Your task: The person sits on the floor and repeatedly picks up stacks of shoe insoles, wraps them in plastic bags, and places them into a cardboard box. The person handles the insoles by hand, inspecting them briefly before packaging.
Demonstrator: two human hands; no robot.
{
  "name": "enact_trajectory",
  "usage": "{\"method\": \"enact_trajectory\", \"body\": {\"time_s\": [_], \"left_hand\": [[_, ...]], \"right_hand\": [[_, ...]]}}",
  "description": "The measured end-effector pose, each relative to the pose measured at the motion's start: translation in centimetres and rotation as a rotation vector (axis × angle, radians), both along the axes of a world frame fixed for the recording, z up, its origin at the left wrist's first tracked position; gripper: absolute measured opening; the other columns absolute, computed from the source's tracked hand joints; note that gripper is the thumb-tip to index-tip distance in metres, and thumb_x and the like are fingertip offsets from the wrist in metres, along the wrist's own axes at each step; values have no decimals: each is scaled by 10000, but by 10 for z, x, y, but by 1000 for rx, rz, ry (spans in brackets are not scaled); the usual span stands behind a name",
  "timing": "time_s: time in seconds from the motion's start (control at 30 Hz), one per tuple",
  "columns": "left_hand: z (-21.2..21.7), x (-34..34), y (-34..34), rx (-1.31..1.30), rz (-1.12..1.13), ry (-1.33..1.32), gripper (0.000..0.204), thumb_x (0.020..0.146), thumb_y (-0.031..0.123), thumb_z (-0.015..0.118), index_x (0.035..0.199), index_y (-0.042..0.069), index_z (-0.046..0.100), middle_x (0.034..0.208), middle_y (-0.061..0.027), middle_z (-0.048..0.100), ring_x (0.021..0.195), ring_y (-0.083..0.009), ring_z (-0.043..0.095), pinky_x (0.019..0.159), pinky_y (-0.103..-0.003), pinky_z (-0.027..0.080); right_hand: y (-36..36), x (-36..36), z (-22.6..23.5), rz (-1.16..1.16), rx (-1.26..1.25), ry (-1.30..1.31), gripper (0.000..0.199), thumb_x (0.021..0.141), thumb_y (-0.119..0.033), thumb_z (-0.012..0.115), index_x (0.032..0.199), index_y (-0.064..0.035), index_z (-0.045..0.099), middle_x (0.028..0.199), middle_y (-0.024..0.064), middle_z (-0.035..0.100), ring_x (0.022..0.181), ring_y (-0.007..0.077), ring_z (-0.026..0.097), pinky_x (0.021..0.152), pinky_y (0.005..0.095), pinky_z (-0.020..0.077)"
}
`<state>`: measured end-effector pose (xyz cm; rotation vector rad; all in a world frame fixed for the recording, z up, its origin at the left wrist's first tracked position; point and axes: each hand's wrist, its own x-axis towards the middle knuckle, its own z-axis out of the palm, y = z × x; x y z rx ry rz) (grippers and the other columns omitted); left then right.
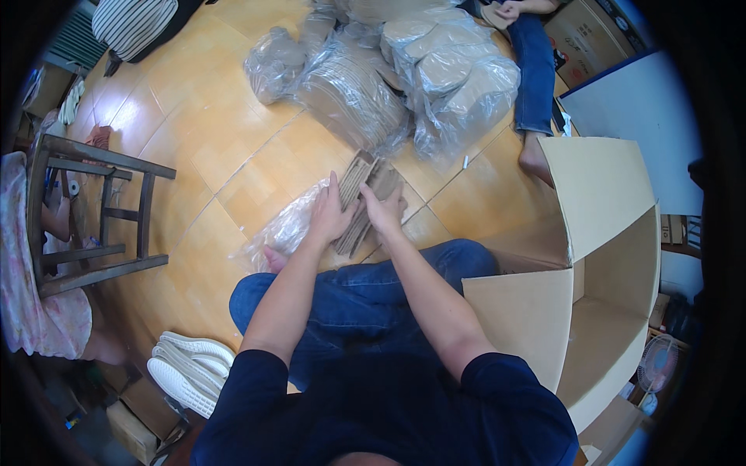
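L hand (330, 213) + R hand (385, 210) clamp brown insole stack (365, 198), fingers pressed flat; prob. insoles. Open carton (598, 256) at 3 o'clock.

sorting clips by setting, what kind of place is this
Likely a home workshop doing piecework: the person sits on a tiled floor among plastic bags of insoles, beside an open cardboard box.

Left hand (330, 213) and right hand (385, 210) grip a stack of insoles (364, 198) over a plastic bag (284, 229); open carton (598, 264) at right.
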<state>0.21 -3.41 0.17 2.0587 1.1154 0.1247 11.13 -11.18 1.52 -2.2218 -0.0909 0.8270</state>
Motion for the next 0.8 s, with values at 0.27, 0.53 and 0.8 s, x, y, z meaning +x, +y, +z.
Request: {"method": "enact_trajectory", "body": {"time_s": [0.27, 0.53, 0.8], "left_hand": [[-6, 2, -20, 306, -51, 110, 1189, 675, 455, 783, 1516, 5, 73, 1402, -314, 314, 1295, -444, 355, 1080, -488, 305], [6, 2, -19, 338, -485, 81, 1282, 520, 376, 866, 1518, 42, 134, 1345, -234, 388, 1254, -394, 402, 1079, -471, 302], [-1, -12, -16, 324, -551, 63, 1322, 472, 478, 853, 1510, 32, 165, 1339, -197, 427, 1277, -363, 400, 1132, -505, 244]], "right_hand": [[-20, 26, -15, 48, 483, 604, 745, 960, -561, 422, 1505, -100, 205, 1388, 200, 433, 1222, 384, 460, 971, 506, 414], [-34, 73, -39, 55, 241, -244, 673, 960, -517, 433, 1403, -11, 428, 1396, 247, 455, 1312, 364, 415, 1105, 407, 296], [-30, 64, -44, 274, 171, -226, 692, 953, -559, 409, 1473, -106, 353, 1501, 195, 349, 1394, 333, 327, 1133, 399, 272]]}}
